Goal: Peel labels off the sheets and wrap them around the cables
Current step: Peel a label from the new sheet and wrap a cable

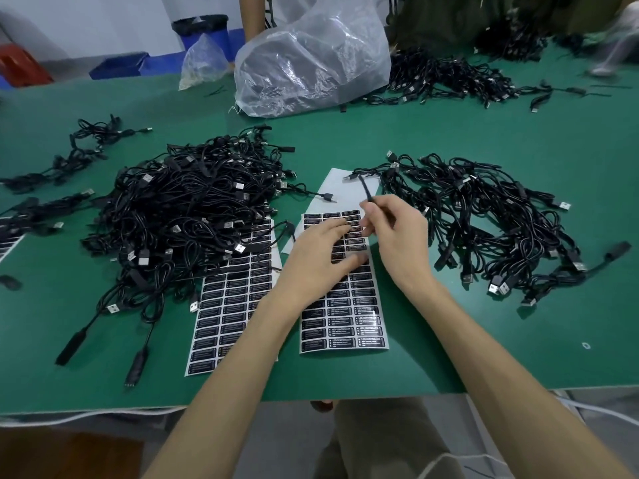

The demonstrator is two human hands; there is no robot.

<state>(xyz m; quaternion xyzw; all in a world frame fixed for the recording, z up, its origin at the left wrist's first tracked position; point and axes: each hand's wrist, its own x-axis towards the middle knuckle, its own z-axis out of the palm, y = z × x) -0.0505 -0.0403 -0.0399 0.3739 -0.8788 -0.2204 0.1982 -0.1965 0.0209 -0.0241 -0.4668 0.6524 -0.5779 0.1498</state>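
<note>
The right hand (397, 236) pinches a black cable (364, 190) between thumb and curled fingers. It holds the cable above the upper part of the label sheet (345, 316), probably so the next label has only a short way to travel. The cable's visible stretch sticks out of the grip with its long axis running away from the person and leaning a little left, and its far end points toward the stripped white top of the backing. Just beside it, the left hand (318, 261) lies spread and palm down on the same sheet. Its straight fingers (340, 221) reach the topmost remaining rows, which steadies the sheet for the next label. Motion blur hides whether a fingertip has lifted a label edge. A second sheet (228, 305) lies to the left, partly tucked under the big cable heap (186, 209). A looser heap (484, 219) sits to the right on the green table (345, 140), and I judge it to be the finished side.
</note>
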